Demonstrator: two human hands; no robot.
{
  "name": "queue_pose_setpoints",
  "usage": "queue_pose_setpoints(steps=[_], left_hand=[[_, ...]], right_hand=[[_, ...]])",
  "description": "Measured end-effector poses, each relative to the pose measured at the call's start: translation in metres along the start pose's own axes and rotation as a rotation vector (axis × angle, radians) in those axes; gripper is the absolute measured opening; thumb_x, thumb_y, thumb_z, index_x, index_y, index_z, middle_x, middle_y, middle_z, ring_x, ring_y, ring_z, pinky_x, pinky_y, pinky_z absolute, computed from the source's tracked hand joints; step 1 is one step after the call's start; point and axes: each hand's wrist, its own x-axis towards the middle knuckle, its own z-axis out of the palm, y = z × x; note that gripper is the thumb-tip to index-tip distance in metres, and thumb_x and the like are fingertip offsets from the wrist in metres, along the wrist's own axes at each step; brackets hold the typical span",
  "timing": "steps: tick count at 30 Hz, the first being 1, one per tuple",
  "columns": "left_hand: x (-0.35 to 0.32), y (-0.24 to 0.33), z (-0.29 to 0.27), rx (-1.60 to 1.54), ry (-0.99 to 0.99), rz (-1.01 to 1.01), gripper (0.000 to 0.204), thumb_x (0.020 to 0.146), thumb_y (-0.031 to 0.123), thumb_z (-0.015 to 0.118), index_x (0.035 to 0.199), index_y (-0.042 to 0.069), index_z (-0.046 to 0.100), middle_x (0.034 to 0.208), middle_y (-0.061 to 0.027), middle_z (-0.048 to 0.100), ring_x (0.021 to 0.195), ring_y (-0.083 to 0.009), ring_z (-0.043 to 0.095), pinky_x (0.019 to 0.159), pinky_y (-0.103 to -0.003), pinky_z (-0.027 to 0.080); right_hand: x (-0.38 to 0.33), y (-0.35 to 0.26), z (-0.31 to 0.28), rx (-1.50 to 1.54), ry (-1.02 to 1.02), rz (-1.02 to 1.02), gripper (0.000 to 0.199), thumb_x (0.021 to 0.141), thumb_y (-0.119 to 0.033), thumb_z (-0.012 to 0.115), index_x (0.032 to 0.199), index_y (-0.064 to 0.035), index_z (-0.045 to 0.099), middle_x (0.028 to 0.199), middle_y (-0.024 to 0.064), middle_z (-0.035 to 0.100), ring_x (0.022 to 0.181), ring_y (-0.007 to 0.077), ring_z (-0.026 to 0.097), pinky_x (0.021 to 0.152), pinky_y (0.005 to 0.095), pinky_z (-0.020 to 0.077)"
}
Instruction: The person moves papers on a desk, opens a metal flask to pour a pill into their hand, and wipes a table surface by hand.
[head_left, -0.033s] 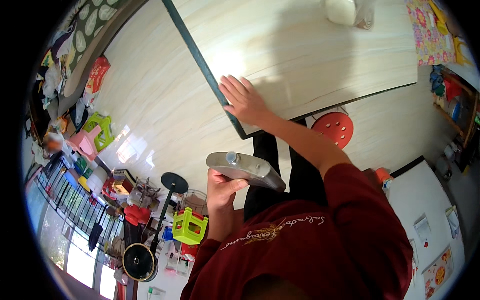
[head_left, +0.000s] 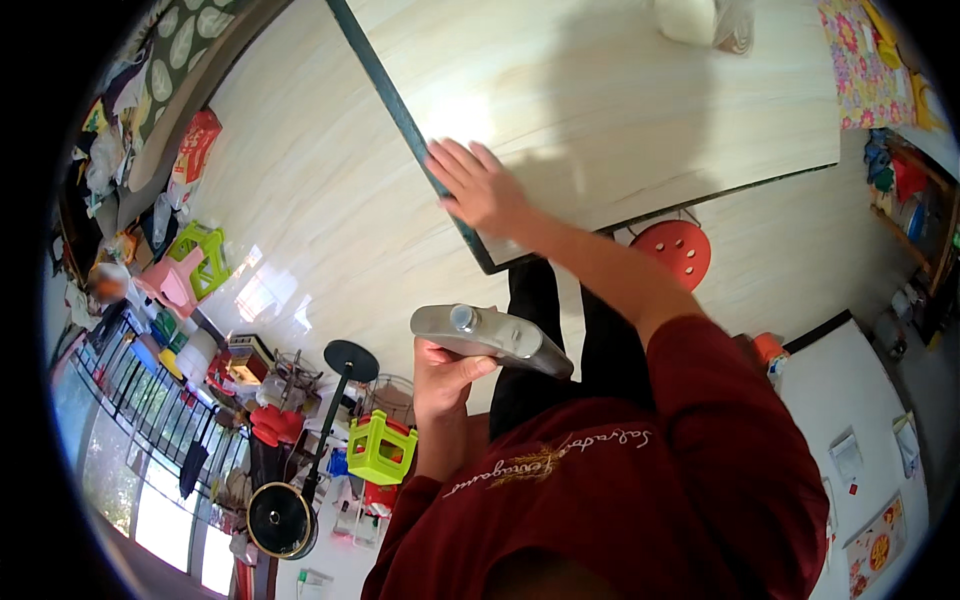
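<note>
My left hand (head_left: 445,378) is wrapped round a silver metal hip flask (head_left: 490,338), which lies tilted in front of my body with its capped top toward me. A round screw cap (head_left: 463,318) sits on the flask's neck. My right hand (head_left: 482,190), fingers stretched out and slightly apart, is over the near left corner of a pale marble-patterned table (head_left: 640,130). Its fingertips reach the table's dark edge strip, and nothing is held in it. Whether the palm presses on the surface I cannot tell.
A clear plastic bag with something white (head_left: 690,20) lies at the table's far side. A red round stool (head_left: 672,252) stands partly under the right edge. Left on the floor are a dark-based stand (head_left: 350,360), a lime green stool (head_left: 380,447) and a pink stool (head_left: 178,285).
My right hand has shifted slightly left and away from me along the table's edge strip. The left hand and the flask have hardly moved.
</note>
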Motion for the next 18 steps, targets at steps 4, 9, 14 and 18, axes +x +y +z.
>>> queue_pose_setpoints(steps=[4, 9, 14, 18], left_hand=[[0.0, -0.009, 0.002, 0.038, 0.041, 0.023, 0.045, 0.057, 0.004, 0.081, 0.096, -0.001, 0.059, 0.095, -0.0099, 0.061, 0.089, -0.0199, 0.059, 0.095, -0.039, 0.04], [0.007, -0.017, 0.021, -0.067, 0.091, 0.0, 0.043, 0.059, 0.002, 0.08, 0.096, -0.002, 0.059, 0.092, -0.0097, 0.063, 0.082, -0.0184, 0.061, 0.086, -0.035, 0.047], [0.005, -0.012, 0.019, 0.032, 0.038, -0.069, 0.051, 0.06, 0.01, 0.08, 0.103, 0.001, 0.055, 0.096, -0.0119, 0.06, 0.096, -0.0246, 0.058, 0.102, -0.046, 0.033], [0.002, -0.014, 0.014, 0.02, 0.013, -0.102, 0.052, 0.059, 0.009, 0.081, 0.103, 0.001, 0.055, 0.096, -0.0106, 0.061, 0.095, -0.0236, 0.059, 0.102, -0.047, 0.034]], right_hand=[[0.066, 0.068, 0.013, -0.1, 0.091, 0.087, 0.06, 0.086, -0.044, 0.048, 0.133, -0.007, 0.037, 0.14, 0.0085, 0.034, 0.131, 0.0233, 0.028, 0.105, 0.0444, 0.0224], [0.072, 0.107, 0.001, -0.136, 0.197, 0.186, 0.058, 0.086, -0.043, 0.05, 0.132, -0.0085, 0.04, 0.139, 0.0069, 0.037, 0.132, 0.0213, 0.026, 0.106, 0.0444, 0.0199], [-0.036, 0.021, -0.014, 0.054, -0.162, -0.062, 0.062, 0.082, -0.04, 0.055, 0.134, -0.0098, 0.037, 0.143, 0.0047, 0.032, 0.134, 0.018, 0.023, 0.108, 0.0402, 0.0173], [-0.107, 0.039, -0.028, 0.095, -0.306, -0.02, 0.07, 0.081, -0.037, 0.058, 0.139, -0.0103, 0.029, 0.144, 0.0032, 0.029, 0.135, 0.0186, 0.021, 0.108, 0.041, 0.0155]])
